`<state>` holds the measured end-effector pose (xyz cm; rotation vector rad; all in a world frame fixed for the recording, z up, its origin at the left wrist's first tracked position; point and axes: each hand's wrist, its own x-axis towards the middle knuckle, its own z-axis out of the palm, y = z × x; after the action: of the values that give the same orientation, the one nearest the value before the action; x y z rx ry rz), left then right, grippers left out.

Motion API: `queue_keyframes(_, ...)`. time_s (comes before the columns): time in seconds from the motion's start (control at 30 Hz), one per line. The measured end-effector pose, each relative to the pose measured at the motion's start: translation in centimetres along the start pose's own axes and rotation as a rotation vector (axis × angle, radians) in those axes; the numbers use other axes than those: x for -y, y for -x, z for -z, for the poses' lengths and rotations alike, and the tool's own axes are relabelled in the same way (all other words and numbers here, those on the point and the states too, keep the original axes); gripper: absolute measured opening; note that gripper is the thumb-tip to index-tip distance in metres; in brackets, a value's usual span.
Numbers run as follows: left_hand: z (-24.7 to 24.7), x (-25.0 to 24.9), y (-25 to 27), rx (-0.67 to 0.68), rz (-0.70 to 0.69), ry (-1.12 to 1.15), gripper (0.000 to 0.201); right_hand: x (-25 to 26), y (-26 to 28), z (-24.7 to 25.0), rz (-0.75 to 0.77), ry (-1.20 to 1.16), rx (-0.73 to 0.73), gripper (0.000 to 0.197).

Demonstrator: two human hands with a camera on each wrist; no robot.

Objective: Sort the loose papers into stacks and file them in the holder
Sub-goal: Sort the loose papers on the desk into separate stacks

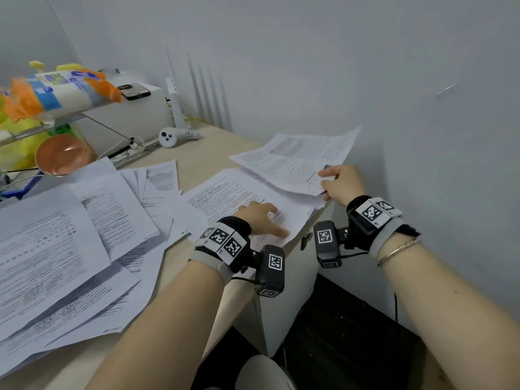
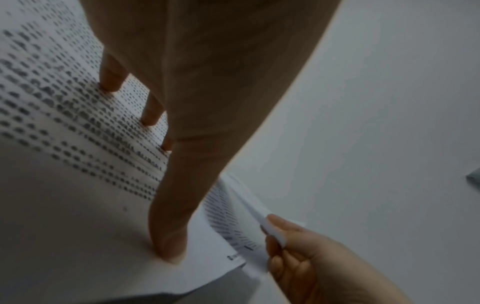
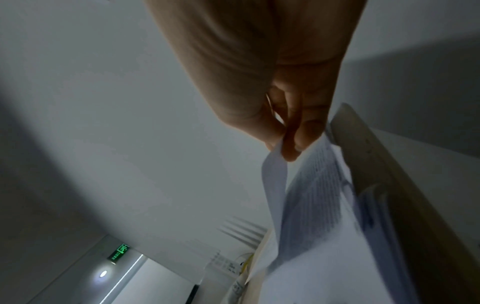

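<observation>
A stack of printed papers [image 1: 225, 198] lies at the desk's right corner. My left hand [image 1: 261, 218] presses flat on it with straight, spread fingers [image 2: 166, 236]. My right hand [image 1: 342, 182] pinches the near corner of a printed sheet [image 1: 295, 159] and holds it lifted above the stack, toward the wall. The right wrist view shows thumb and fingers [image 3: 291, 142] clamped on that sheet [image 3: 311, 205]. A wide heap of loose papers [image 1: 64, 249] covers the desk's left side. No holder is identifiable in these views.
A grey wall [image 1: 422, 108] stands close on the right. The desk edge [image 1: 295, 249] drops off just under my wrists. At the back left sit a copper bowl [image 1: 62, 154], a white handheld device [image 1: 174, 135], a white router [image 1: 177, 108] and a shelf with packages [image 1: 56, 91].
</observation>
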<state>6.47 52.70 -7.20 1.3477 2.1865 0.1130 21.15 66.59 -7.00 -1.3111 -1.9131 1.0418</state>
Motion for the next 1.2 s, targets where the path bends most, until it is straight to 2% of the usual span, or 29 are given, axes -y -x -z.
queue_keyframes(0.1, -0.3, -0.2, 0.0, -0.019, 0.016, -0.049, 0.083, -1.5, 0.5, -0.4, -0.005, 0.075, 0.004, 0.027)
queue_keyframes(0.23, -1.1, -0.3, 0.4, -0.050, 0.011, -0.089, 0.090, -2.8, 1.6, 0.0, -0.052, 0.130, 0.053, 0.039)
queue_keyframes(0.4, -1.5, -0.2, 0.8, -0.083, 0.004, -0.092, 0.092, -3.5, 2.6, -0.5, -0.138, 0.061, 0.158, 0.052)
queue_keyframes(0.6, -1.8, 0.0, 0.9, -0.103, -0.078, -0.065, 0.090, -4.2, 1.8, -1.0, -0.117, 0.002, 0.030, 0.029)
queue_keyframes(0.73, -1.7, 0.0, 0.9, -0.073, -0.067, -0.079, 0.096, -3.7, 1.2, -0.5, -0.097, -0.122, -0.065, 0.024)
queue_keyframes(0.87, -1.5, 0.2, 1.1, -0.071, -0.065, -0.068, 0.094, -3.4, 1.5, -0.7, -0.081, -0.016, 0.017, 0.025)
queue_keyframes(0.93, -1.6, 0.5, 1.2, -0.087, -0.070, -0.034, 0.089, -3.1, 2.1, -0.9, -0.036, 0.024, 0.013, 0.029)
queue_keyframes(1.0, -1.6, 0.8, 1.3, -0.128, -0.079, 0.076, 0.083, -2.6, 2.9, -0.9, 0.001, 0.027, -0.037, 0.035)
queue_keyframes(1.1, -1.2, 0.8, 2.1, -0.266, -0.149, 0.276, 0.070, -0.5, 4.6, -0.5, 0.050, 0.004, -0.104, 0.048)
queue_keyframes(1.2, -0.2, 0.5, 3.9, -0.411, -0.245, 0.391, 0.054, 2.3, 6.7, -0.5, 0.138, -0.014, -0.078, 0.047)
